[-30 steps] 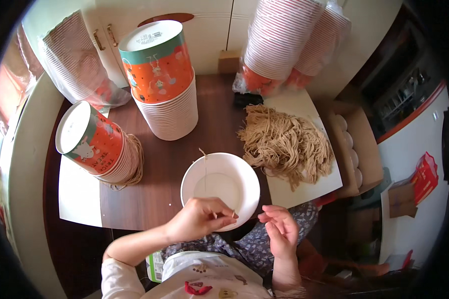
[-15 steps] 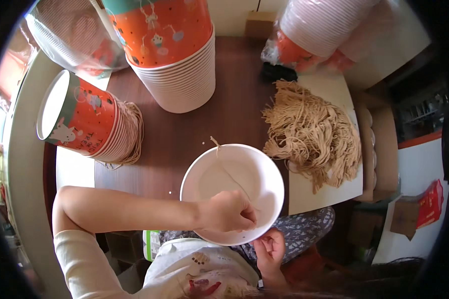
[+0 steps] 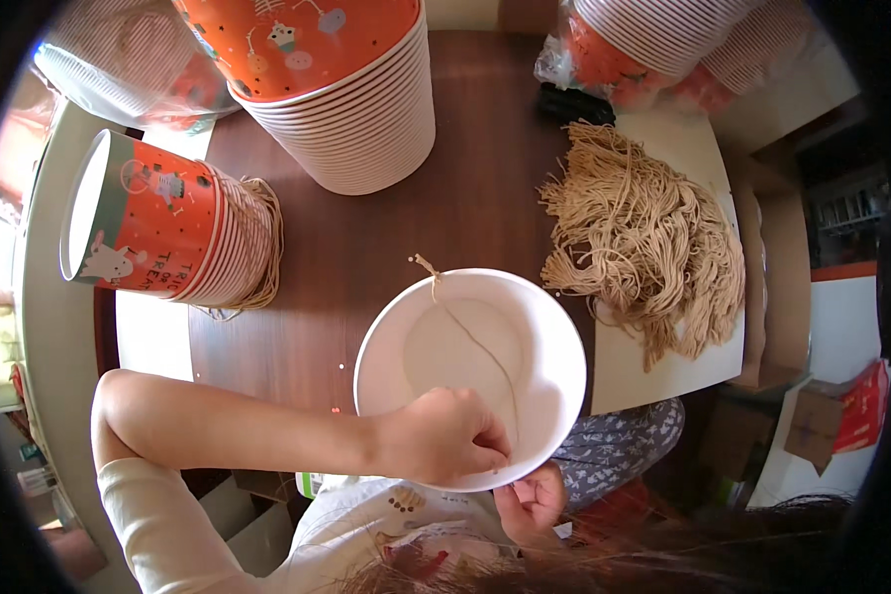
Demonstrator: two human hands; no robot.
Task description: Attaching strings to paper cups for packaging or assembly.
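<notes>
A white paper bucket (image 3: 368,346) is tipped with its open mouth toward me, at the table's front edge. A tan cord (image 3: 480,342) passes through its far rim, with a short end outside, and runs across the inside. My left hand (image 3: 445,436) reaches into the bucket and pinches the cord close to the near wall. Outside, just below the near rim, my right hand (image 3: 532,500) has its fingers curled together against the wall. Whatever is between the right fingertips is hidden.
A bundle of tan cords (image 3: 653,247) lies on a pale board at the right. Stacked orange buckets (image 3: 337,109) stand at the back; another stack (image 3: 178,223) lies tilted at the left, cords draped round its end. Bagged buckets (image 3: 653,40) are at the back right.
The view has shifted a little. More of the cord shows inside the bucket, and my left hand sits slightly lower against the near wall. My right hand stays below the rim.
</notes>
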